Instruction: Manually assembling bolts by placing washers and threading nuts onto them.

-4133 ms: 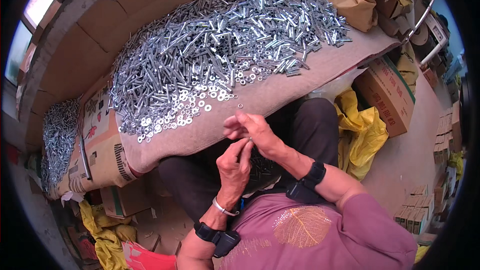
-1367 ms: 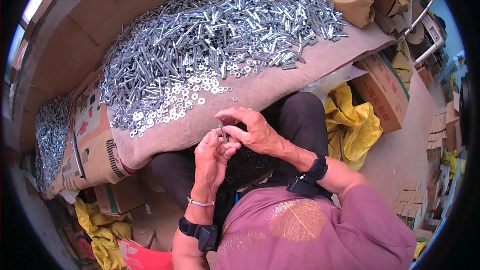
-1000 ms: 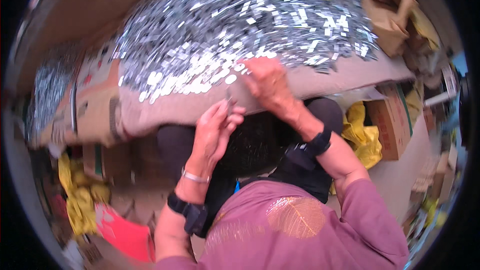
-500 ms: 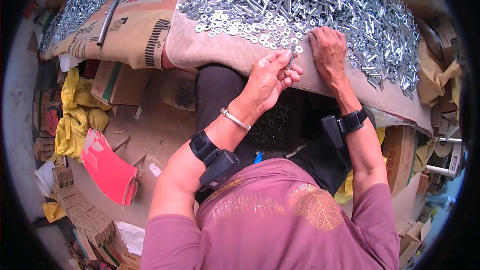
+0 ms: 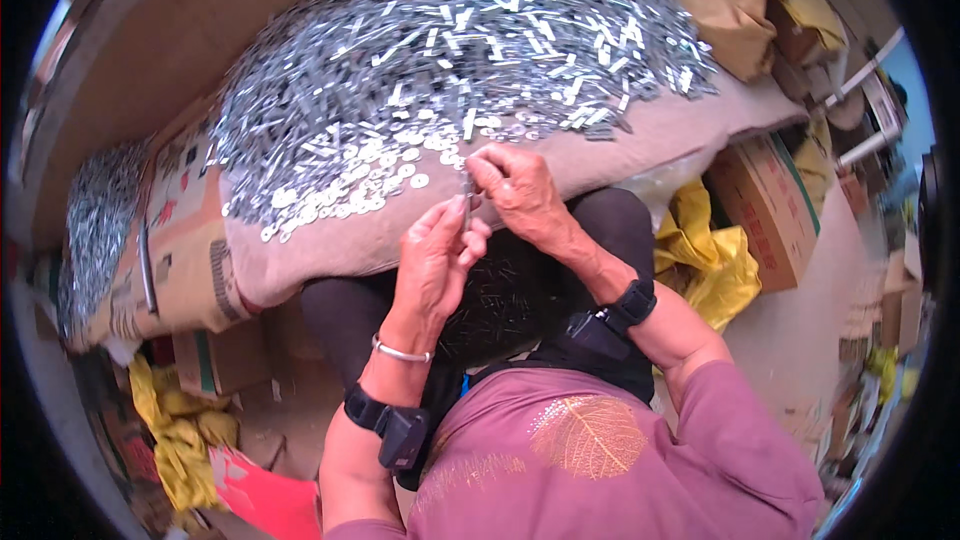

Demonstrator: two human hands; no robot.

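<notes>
My left hand (image 5: 430,255) is closed, pinching a slim metal bolt (image 5: 467,210) upright between thumb and fingers. At the bolt's upper end, the thumb and fingers of my right hand (image 5: 525,195) are pressed together; whatever small piece they may hold is hidden and blurred. Both hands are over the near edge of a pinkish-beige cloth (image 5: 300,265). Just beyond them lie loose flat washers (image 5: 365,185). Behind the washers spreads a big heap of shiny bolts (image 5: 450,50).
A metal rod (image 5: 147,270) lies on patterned cloth at the left, beside another heap of metal parts (image 5: 100,210). Yellow sacks (image 5: 710,260) and a cardboard box (image 5: 765,210) stand at the right. Below left are another yellow sack (image 5: 175,440) and red sheets (image 5: 265,500).
The view has swung to the right. My right hand has come away from the edge of the heap and closed in at the top of the bolt, which my left hand still holds.
</notes>
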